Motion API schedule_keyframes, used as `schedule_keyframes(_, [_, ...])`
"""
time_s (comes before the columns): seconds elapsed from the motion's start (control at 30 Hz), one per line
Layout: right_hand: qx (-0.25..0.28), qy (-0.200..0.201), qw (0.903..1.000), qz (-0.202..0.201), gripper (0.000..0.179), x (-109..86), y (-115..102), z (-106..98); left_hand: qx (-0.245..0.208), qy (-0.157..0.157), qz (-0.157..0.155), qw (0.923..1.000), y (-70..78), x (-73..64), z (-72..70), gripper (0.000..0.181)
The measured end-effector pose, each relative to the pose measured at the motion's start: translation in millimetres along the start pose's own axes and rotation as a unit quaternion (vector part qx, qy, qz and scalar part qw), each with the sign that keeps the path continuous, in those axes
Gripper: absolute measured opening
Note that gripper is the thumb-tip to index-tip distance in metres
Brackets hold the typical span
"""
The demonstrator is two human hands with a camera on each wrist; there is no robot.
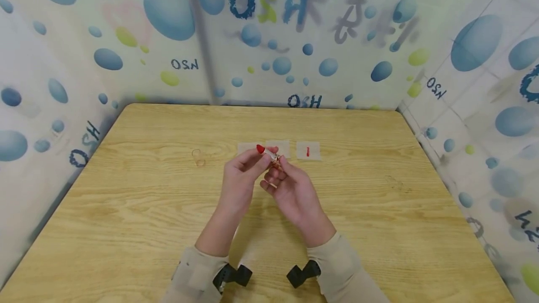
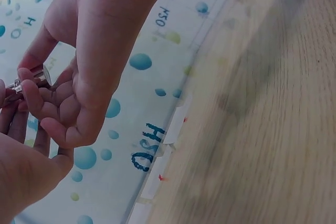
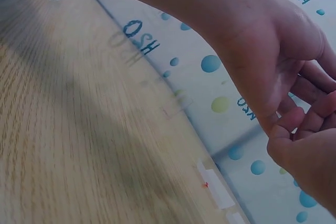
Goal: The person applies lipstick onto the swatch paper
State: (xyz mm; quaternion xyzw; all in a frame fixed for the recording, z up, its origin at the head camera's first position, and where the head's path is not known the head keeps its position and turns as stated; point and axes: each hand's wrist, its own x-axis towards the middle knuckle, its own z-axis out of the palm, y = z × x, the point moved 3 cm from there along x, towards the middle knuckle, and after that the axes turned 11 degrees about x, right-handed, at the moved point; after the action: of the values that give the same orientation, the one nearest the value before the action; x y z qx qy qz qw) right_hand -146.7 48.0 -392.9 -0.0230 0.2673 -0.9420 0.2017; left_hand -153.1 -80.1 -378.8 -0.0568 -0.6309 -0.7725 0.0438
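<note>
Both hands meet above the middle of the table around a small slim tube, which looks like a lipstick, with a red tip, a pale section and a shiny metallic part. My left hand pinches its pale section between thumb and fingers, the red tip sticking out at the upper left. With thumb and fingertips, my right hand pinches the metallic end. In the left wrist view a shiny cylinder shows among the fingers. Fingers hide the tube in the right wrist view.
Behind the hands, a paper square with a red mark lies on the wooden table. Two more pale squares beside it are partly covered by the hands. A thin loop-like outline shows on the left. Patterned curtains surround the table.
</note>
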Motion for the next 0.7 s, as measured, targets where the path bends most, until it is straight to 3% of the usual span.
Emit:
schedule_keyframes(0.23, [-0.01, -0.001, 0.9999, -0.008, 0.032, -0.3, -0.1, 0.1, 0.002, 0.019, 0.006, 0.9998, 0.7, -0.4, 1.5, 0.021])
schedule_keyframes(0.7, [-0.032, 0.002, 0.999, -0.032, 0.036, -2.4, -0.5, -2.9, 0.014, 0.061, -0.03, 0.9976, -2.0, -2.2, 2.9, 0.02])
